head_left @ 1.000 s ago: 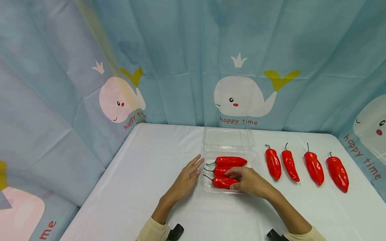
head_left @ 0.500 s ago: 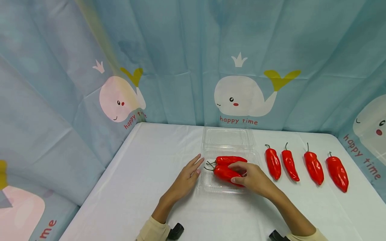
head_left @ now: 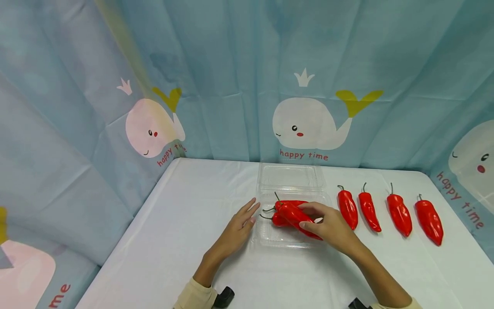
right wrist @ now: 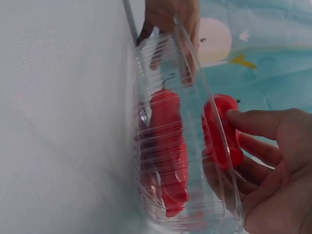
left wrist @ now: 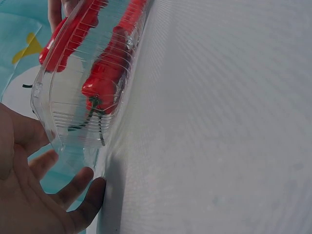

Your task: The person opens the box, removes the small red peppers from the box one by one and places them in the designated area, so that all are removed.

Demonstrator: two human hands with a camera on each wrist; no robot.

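Note:
In the head view my right hand [head_left: 333, 227] pinches a red pepper [head_left: 296, 219] between thumb and fingers, tilted over a clear plastic clamshell box [head_left: 281, 241]. The right wrist view shows this held pepper [right wrist: 222, 131] up at the rim, above those inside. Two more red peppers lie in the box, one at the back [head_left: 291, 201] and one in front of it [head_left: 281, 220], both partly hidden by the held one. My left hand [head_left: 236, 230] stays at the box's left side with fingers extended; in the left wrist view its fingers [left wrist: 80, 187] are spread beside the wall.
Several red peppers stand in a row right of the box, from the nearest pepper [head_left: 348, 209] to the farthest pepper [head_left: 429, 221]. The box's lid [head_left: 291, 177] lies folded back. A white cloth [head_left: 200, 193] covers the table, with a whale-print curtain [head_left: 224, 86] behind.
My right hand has lifted the front pepper from the box floor and turned it, its stem now pointing up and back. The left hand has stayed in place.

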